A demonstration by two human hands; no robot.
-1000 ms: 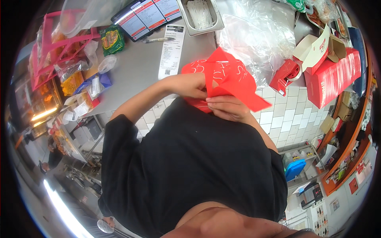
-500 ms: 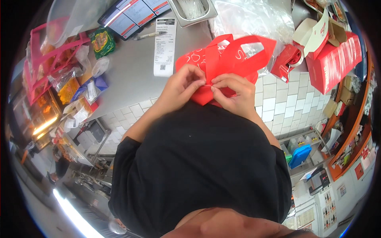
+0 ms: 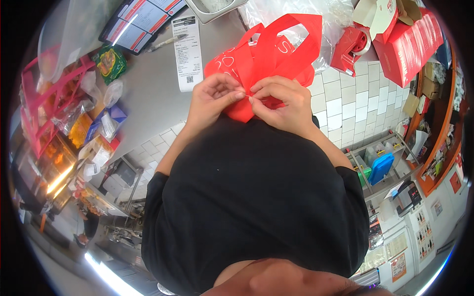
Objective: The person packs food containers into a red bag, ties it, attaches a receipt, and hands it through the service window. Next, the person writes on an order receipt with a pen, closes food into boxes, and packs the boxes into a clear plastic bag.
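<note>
A red fabric carrier bag [image 3: 259, 64] with pale lettering and looped handles sits at the counter's near edge, close against my black shirt. At its near side, my left hand [image 3: 217, 96] pinches with thumb and forefinger. My right hand [image 3: 281, 98] does the same just beside it, the fingertips nearly touching. Between them is a thin whitish tie [image 3: 246, 95], mostly covered by the fingers, against the gathered red fabric. Whether it is fastened cannot be made out.
On the steel counter [image 3: 153, 89] lie a receipt [image 3: 188, 56], a pen [image 3: 168, 43], a tablet [image 3: 140, 24] and a green packet [image 3: 109, 64]. Clear plastic bags [image 3: 321, 24] lie behind the red bag. A red tape dispenser [image 3: 349, 49] and red box [image 3: 410, 47] stand right.
The whole view has shifted, so the counter and bag appear further up and left. Both hands keep their pinch at the bag, and less of the tie shows between them.
</note>
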